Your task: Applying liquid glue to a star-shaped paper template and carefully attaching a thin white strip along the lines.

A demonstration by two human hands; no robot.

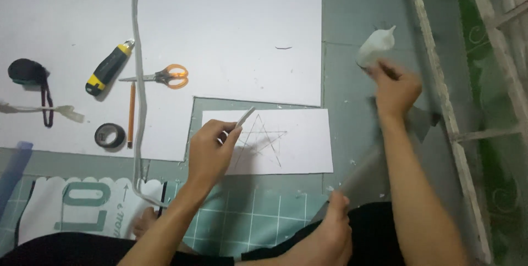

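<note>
— Left hand (pixel 209 153)?
— Fingers (pixel 228 134) pinched shut on a thin, narrow white foam-board strip (pixel 246 117), held by its lower end, upper end slanting up over the small white rectangular sheet with a pencilled star (pixel 300 142).

— Right hand (pixel 397 87)?
— Stretched well to the right of the star sheet, blurred; fingers closed around the base of a soft white plastic glue bottle with a pointed nozzle (pixel 375 46), nozzle aimed up and away.

— Handling of the strip?
— Probably very light, stiff yet easy to snap or dent. Best pinched gently at one end or along the flat faces, as now.

— And the bottle?
— Likely light and squeezable, perhaps slick. Best held around the belly, not the nozzle. Contents hidden by the opaque wall; fill level impossible to tell. Capped or open, unclear.

— Around the star sheet?
— Lying on the grey-green floor (pixel 352 79), in a notch cut out of the large white foam board (pixel 231 18) above and to the left. Further left on that board: orange-handled scissors (pixel 165 76), a pencil (pixel 131 112), a black-and-yellow handled utility knife (pixel 109 69), a roll of black tape (pixel 109 135), a black tape measure (pixel 26 72). A grey cable (pixel 141 79) running down across the board. Below the sheet, a green gridded cutting mat (pixel 258 214) and a bare foot (pixel 330 238).
</note>
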